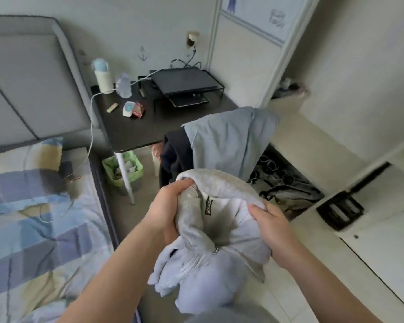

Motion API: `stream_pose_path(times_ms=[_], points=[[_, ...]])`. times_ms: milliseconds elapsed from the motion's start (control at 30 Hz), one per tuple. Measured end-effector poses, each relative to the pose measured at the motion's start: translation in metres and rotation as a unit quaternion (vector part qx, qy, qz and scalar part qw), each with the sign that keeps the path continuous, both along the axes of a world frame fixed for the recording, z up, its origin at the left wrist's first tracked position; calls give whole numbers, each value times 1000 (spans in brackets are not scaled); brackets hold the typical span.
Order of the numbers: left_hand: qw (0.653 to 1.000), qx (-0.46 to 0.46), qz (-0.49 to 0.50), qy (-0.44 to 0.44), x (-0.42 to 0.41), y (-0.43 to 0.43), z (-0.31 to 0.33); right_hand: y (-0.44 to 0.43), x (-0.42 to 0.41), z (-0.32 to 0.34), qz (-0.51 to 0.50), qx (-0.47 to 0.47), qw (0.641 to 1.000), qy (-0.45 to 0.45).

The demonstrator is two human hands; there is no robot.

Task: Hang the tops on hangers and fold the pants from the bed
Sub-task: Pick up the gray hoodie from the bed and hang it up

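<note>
A light grey hooded zip top (pixel 219 229) hangs bunched in front of me, its hood opening facing up with a black neck label showing. My left hand (pixel 170 206) grips the left edge of the hood. My right hand (pixel 273 227) grips the right edge, thumb on top of the fabric. The rest of the garment droops below my hands. No hanger is visible. The bed (pixel 33 217) with a blue, yellow and purple checked cover lies to my left.
A chair (pixel 219 141) draped with a light blue garment and a dark one stands just beyond my hands. A dark desk (pixel 135 127) holds a laptop on a stand, bottles and small items. A green bin (pixel 123 169) sits under it. A white wardrobe (pixel 254 43) is at the back right.
</note>
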State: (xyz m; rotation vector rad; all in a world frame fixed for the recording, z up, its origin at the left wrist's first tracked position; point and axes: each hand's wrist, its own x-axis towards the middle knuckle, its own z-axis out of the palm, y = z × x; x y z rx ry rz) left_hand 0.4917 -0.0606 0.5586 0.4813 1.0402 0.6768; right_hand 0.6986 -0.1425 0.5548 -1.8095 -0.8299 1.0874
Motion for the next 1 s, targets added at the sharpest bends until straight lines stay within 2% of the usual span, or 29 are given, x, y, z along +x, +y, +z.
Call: stream_pose_path(times_ms=[133,300,467,633,833,1000], points=[[992,77,-83,49,77,26,10,-2,65,21,-77,19,997,-3],[965,196,-147,97,175,60,30,14,162,41,-159,64,985,-18],[938,291,-160,94,283,99,55,45,263,66,-189,121,974,-25],[924,342,-153,77,381,144,88,77,354,101,-183,162,968,-62],[895,418,-139,68,469,202,145,131,436,164,-175,206,947,-173],[848,509,-125,74,531,257,203,178,483,227,-188,260,918,-233]])
